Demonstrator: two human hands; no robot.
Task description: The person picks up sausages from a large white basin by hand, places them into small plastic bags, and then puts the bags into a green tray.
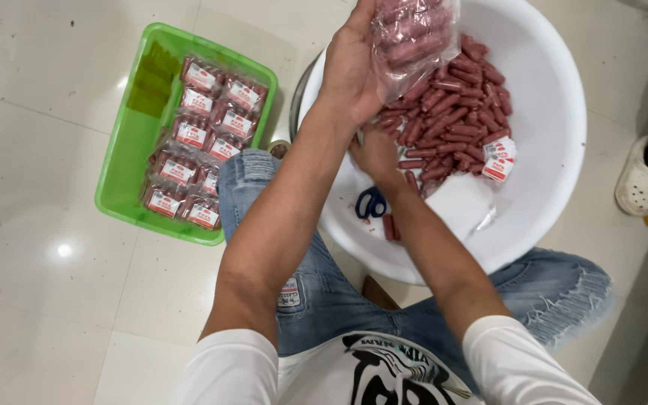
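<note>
My left hand (350, 67) holds up a clear plastic bag (414, 34) partly filled with small red sausages, above a big white basin (556, 135). Below it, my right hand (375, 154) reaches into the basin at the edge of a pile of loose red sausages (451, 120); whether it grips any is hidden by my left forearm. Blue-handled scissors (370, 202) lie in the basin near my right wrist. A small red-and-white label packet (499, 159) rests beside the pile.
A green plastic tray (133, 142) on the tiled floor to the left holds several sealed sausage packs (200, 146). My knees in blue jeans frame the basin. Another person's foot in a white clog (639, 184) stands at the right edge.
</note>
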